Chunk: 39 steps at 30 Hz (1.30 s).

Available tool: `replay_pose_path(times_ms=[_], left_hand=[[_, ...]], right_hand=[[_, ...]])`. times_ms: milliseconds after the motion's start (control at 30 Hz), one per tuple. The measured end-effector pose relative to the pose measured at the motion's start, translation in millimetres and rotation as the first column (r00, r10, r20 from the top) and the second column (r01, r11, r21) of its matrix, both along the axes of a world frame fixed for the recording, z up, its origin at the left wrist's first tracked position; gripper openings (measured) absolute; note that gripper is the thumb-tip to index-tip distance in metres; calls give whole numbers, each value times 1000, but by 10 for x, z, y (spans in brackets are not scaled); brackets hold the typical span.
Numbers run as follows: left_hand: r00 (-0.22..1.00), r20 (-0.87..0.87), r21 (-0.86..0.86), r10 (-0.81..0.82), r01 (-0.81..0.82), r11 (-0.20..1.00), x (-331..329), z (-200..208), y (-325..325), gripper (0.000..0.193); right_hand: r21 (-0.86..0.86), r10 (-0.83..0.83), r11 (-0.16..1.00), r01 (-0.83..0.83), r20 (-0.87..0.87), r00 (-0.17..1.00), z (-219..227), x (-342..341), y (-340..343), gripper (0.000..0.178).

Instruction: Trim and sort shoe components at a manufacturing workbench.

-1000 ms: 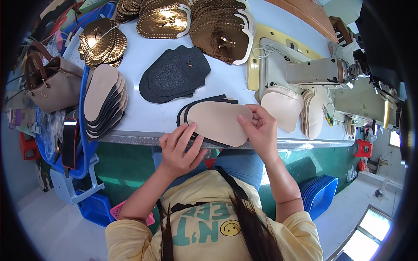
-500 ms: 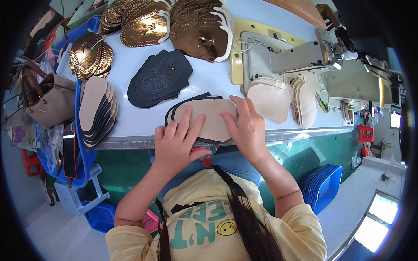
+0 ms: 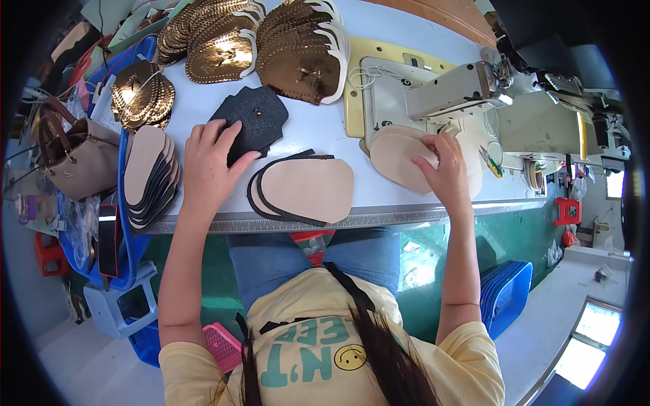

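Observation:
My left hand (image 3: 206, 162) is at the pile of black textured shoe-shaped panels (image 3: 261, 118), fingers curled over its left end and thumb bent along the near side. My right hand (image 3: 447, 166) bends its thumb and fingers at the right edge of a beige rounded panel (image 3: 396, 159), the top one of a small stack. Its fingertips partly cover that edge. Between my hands, a beige panel (image 3: 308, 189) lies over black-edged ones near the table's front edge, with neither hand touching it.
A sewing machine (image 3: 453, 91) stands on the right, with green-handled snips (image 3: 494, 162) beside it. Bronze metallic panels (image 3: 298, 68) lie in piles at the back. Further left are a fanned beige-and-black stack (image 3: 149, 169), a handbag (image 3: 81, 152) and a blue basket (image 3: 128, 250).
Both hands have left the middle beige panel. My left hand has moved up and left to the black pile, my right hand rightward to the beige stack.

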State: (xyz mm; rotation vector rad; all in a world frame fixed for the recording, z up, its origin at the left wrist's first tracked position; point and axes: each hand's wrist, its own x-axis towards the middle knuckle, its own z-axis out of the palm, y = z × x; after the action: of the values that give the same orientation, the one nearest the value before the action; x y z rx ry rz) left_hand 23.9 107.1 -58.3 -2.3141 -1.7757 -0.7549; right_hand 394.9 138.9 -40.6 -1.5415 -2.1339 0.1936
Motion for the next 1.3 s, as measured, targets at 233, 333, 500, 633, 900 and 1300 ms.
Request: replay_pose_path(times_ms=[233,333,500,633,900,1300], left_hand=[[994,-102,-32,-34,31,999,-4,51,-16,47],[993,-112,-37,-21,16,999,45,61,-25,46],[989,-148,19,5,-2,1000,39,-27,-17,36],[999,-18,68,50,-49,997,15,8,-45,36],[962,31,-54,-271,272,961,596,-31,-606,41],[945,240,106,-223,202,974,499,-435,-940,39]], right_hand=[[-56,-53,996,66,203,978,68,-25,13,26],[-18,-101,994,106,186,977,79,-44,-51,26],[-131,-137,983,125,-81,987,-65,-29,-132,22],[-176,150,961,-215,-320,935,-56,-25,-301,18],[-329,191,671,-664,-789,584,276,132,-409,25],[-530,-329,801,-278,-778,536,-81,-862,-358,17]])
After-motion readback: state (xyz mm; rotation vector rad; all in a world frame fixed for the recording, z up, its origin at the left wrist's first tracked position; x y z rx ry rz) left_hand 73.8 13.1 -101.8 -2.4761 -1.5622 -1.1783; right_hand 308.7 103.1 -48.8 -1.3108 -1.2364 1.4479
